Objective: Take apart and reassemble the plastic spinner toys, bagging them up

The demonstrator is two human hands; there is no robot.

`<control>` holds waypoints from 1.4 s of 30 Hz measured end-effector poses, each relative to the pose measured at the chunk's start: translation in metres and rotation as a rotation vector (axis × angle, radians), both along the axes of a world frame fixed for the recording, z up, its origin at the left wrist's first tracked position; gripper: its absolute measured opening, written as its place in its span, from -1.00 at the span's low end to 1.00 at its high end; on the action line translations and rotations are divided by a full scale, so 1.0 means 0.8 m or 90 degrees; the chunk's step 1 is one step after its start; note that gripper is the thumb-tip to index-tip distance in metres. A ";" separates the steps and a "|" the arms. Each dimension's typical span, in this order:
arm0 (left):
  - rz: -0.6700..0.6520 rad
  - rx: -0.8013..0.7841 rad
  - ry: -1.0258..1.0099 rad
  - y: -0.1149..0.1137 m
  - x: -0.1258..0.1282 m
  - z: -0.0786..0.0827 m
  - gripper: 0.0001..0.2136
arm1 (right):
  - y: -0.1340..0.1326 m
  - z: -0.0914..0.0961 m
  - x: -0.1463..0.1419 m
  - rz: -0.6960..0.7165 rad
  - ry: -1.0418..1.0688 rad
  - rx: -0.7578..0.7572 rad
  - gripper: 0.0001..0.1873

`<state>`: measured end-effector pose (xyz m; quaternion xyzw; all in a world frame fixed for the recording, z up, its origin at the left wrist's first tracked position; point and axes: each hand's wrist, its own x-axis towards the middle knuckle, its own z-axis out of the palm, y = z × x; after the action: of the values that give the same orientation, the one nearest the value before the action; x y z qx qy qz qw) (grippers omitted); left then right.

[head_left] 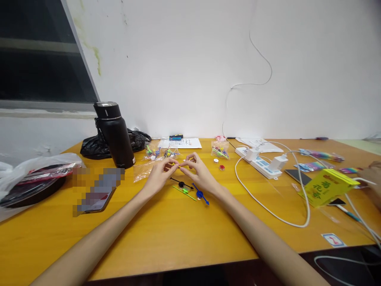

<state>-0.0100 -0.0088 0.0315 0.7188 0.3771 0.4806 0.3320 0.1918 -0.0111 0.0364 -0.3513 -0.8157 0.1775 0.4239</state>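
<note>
Wooden worktop [166,242]; blue arrow [199,194] lies near, probably for easy reach. Left hand [159,174] and right hand [200,173] meet, fingers pinched narrow; can't tell whether anything's held.

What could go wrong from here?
1. The left hand and right hand are close together; any piece between them is too small to make out and might slip.
2. The right hand is near the blue arrow-shaped piece and might knock it.
3. The white cable loops beside the right forearm and might snag.
</note>
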 end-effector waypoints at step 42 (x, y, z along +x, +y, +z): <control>-0.251 -0.318 -0.280 -0.012 0.013 -0.006 -0.64 | -0.019 0.016 -0.030 0.273 0.500 -0.554 -0.61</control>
<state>0.0006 -0.0183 0.0266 0.5543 0.2570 0.4431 0.6560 0.1677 -0.0262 0.0494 -0.2288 -0.5041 0.6908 0.4650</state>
